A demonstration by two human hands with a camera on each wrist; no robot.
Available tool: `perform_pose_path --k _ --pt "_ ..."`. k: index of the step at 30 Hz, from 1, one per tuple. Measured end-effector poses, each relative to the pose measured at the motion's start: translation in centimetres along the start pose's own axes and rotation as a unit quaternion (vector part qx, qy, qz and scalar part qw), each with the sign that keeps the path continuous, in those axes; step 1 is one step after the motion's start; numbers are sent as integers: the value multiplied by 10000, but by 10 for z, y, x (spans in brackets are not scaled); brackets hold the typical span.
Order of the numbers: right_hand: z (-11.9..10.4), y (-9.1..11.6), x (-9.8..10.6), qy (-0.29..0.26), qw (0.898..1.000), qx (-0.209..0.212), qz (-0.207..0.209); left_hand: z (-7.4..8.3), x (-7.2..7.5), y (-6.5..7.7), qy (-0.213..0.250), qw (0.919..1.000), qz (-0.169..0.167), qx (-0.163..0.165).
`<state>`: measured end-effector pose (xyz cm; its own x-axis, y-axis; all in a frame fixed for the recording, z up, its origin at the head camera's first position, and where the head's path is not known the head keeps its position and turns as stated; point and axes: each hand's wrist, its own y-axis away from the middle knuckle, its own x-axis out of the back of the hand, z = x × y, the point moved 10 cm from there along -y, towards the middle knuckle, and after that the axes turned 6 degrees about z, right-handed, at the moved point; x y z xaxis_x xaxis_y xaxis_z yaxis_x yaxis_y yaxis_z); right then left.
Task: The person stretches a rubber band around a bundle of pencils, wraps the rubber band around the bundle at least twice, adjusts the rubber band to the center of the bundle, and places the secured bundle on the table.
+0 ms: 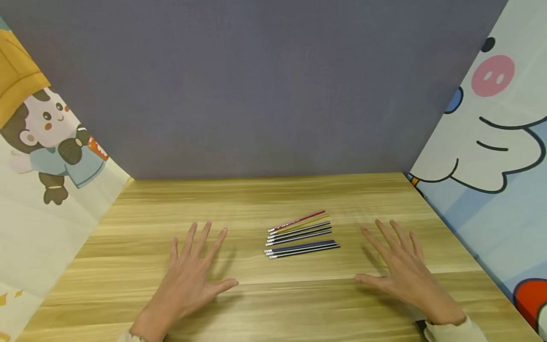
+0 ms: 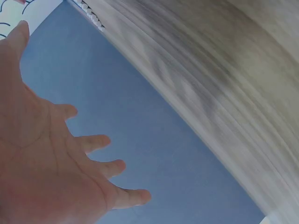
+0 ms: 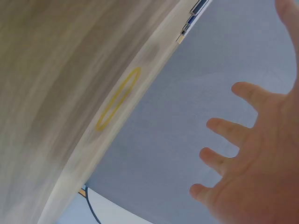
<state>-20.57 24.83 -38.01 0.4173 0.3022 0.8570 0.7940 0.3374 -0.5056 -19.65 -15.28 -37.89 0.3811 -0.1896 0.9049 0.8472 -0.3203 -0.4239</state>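
Observation:
Several pencils lie side by side on the wooden table, their pale ends to the left. The group includes a red pencil (image 1: pixel 299 220), a yellow pencil (image 1: pixel 305 222) and dark pencils (image 1: pixel 303 248). To their left, my left hand (image 1: pixel 188 280) hovers with fingers spread, holding nothing; the left wrist view shows its bare palm (image 2: pixel 51 154). On the other side, my right hand (image 1: pixel 399 270) is likewise spread and touches no pencil. A thin yellow loop, like a rubber band (image 3: pixel 103 116), lies on the table by the right hand, mostly hidden beneath it in the head view.
The wooden table (image 1: pixel 128 237) runs back to a grey-blue panel (image 1: pixel 273 95). Cartoon-printed sheets stand on the left (image 1: pixel 51 190) and right (image 1: pixel 491 213) sides. A dark object (image 1: pixel 420 327) shows at the right sleeve.

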Motion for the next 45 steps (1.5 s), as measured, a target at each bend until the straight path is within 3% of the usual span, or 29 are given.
perform_pose_path --k 8,18,21,24,27,33,39,45 --pt "-4 -3 -7 -424 9984 -31 -369 -2 3 0 -77 9998 -40 -150" --pt "-5 -4 -11 -536 9969 -61 -564 -5 2 -2 -8 9996 -49 -283" --pt "-5 -5 -15 -1253 9883 -229 -843 -3 3 -6 -2 9993 -10 -379" --pt "-8 -7 -19 -2012 9731 -320 -1077 -1 2 -10 15 9989 -53 -458" --pt "-12 -9 -21 -2312 9655 -243 -1173 1 -1 -13 93 9987 -127 -483" --pt "-12 -16 -26 -2253 9667 -170 -1198 9 -2 -19 589 9967 -304 -472" --pt "-11 -22 -32 -2332 9624 -271 -1365 16 -8 -25 1271 9892 -634 -353" --pt "-9 -31 -38 -2318 9609 -357 -1471 23 -18 -28 1585 9827 -914 -290"
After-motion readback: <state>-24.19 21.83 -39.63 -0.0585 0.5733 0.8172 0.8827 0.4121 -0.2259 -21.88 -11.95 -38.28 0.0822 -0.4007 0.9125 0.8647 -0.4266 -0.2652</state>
